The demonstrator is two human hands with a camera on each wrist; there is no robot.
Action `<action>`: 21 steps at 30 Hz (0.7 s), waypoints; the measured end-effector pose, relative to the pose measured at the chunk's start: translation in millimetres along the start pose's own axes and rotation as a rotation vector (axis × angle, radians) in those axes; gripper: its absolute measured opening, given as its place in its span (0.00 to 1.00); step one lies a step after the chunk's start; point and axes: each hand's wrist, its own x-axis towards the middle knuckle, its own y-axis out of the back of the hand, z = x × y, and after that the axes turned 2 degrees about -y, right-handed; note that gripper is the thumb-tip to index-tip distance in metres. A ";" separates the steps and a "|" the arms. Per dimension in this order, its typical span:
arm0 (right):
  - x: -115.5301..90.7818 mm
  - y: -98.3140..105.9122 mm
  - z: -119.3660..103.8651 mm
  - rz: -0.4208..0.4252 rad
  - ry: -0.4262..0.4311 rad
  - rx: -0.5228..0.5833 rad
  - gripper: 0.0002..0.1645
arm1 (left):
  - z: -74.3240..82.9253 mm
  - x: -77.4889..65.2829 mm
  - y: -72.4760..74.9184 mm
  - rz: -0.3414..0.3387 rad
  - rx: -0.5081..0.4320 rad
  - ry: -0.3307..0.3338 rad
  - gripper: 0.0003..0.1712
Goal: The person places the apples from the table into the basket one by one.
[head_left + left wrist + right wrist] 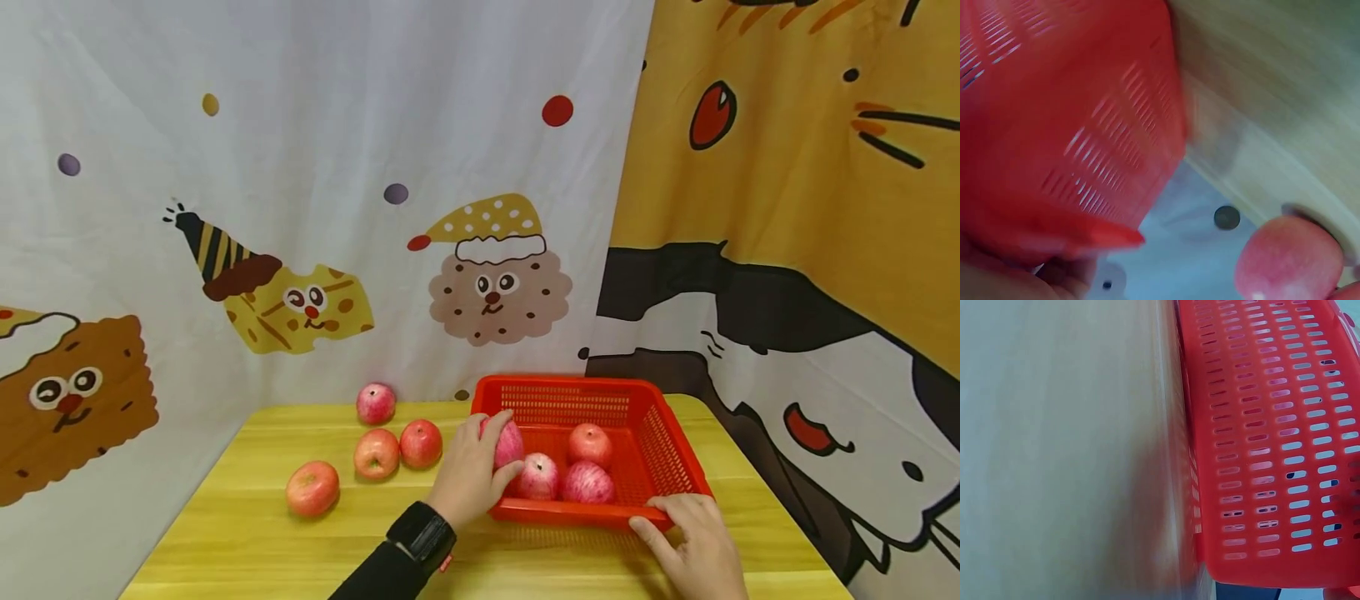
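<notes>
where the table comes nearest me, my right hand rests on the basket's near right rim, fingers fairly straight along it. further in, my left hand curls around an apple held over the basket's left edge. three apples lie inside beyond it. four more sit on the table to the left, the farthest by the curtain.

A red slotted basket fills the right side — its perforated wall runs from top to bottom. To its left lies the pale wooden desk, blurred — the basket rests on it.
</notes>
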 end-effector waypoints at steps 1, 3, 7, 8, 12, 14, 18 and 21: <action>-0.2 -0.5 -0.4 -0.004 0.002 0.001 0.19 | 0.7 3.2 -5.1 -0.026 0.012 0.011 0.45; -0.3 -0.7 -1.4 -0.008 -0.004 0.008 0.19 | 1.1 8.8 -13.6 -0.070 0.045 0.028 0.44; 0.8 1.0 -3.8 -0.007 -0.020 0.018 0.19 | 1.0 15.4 -21.9 -0.126 0.089 0.045 0.43; 1.4 1.6 -4.4 -0.007 -0.022 0.018 0.19 | 1.1 16.2 -22.7 -0.133 0.094 0.045 0.43; 3.2 2.5 -5.9 -0.016 -0.022 0.007 0.19 | 1.6 15.6 -23.0 -0.157 0.102 0.053 0.43; 3.4 2.3 -5.9 -0.022 -0.025 0.006 0.19 | 1.7 15.0 -22.8 -0.156 0.095 0.060 0.43; 1.8 0.6 -4.8 -0.022 -0.023 0.011 0.19 | 1.1 13.8 -23.3 -0.154 0.092 0.062 0.42; 0.0 -1.0 -4.1 -0.012 -0.016 0.017 0.19 | 1.1 13.1 -23.0 -0.157 0.098 0.064 0.42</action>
